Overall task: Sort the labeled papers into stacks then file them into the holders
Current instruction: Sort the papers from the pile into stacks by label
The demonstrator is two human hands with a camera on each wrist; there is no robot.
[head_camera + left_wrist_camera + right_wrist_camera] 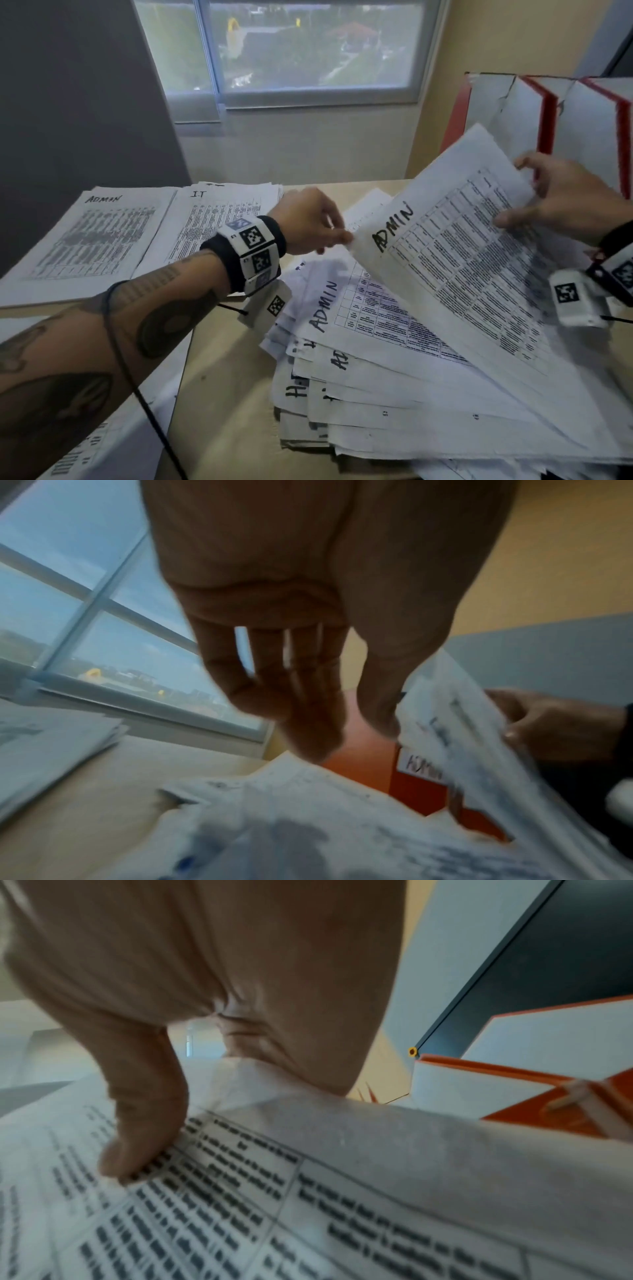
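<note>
A sheet headed ADMIN (pixel 462 246) is raised at a slant above a loose, fanned pile of labeled papers (pixel 376 394) on the right of the table. My right hand (pixel 513 192) grips the sheet's far edge, with the thumb (pixel 143 1137) pressed on the printed side and the fingers behind it. My left hand (pixel 339 236) reaches across with straight fingers. Its thumb (pixel 380 718) touches the sheet's near corner (pixel 445 723) without pinching it. Sorted stacks headed ADMIN (pixel 92 240) and IT (pixel 212 219) lie at the far left.
Red-and-white file holders (pixel 561 113) stand at the back right, one carrying an ADMIN label (pixel 418 785). More printed sheets (pixel 85 445) lie under my left forearm. Bare tabletop (pixel 222 377) shows between the piles. A window and a grey panel stand behind.
</note>
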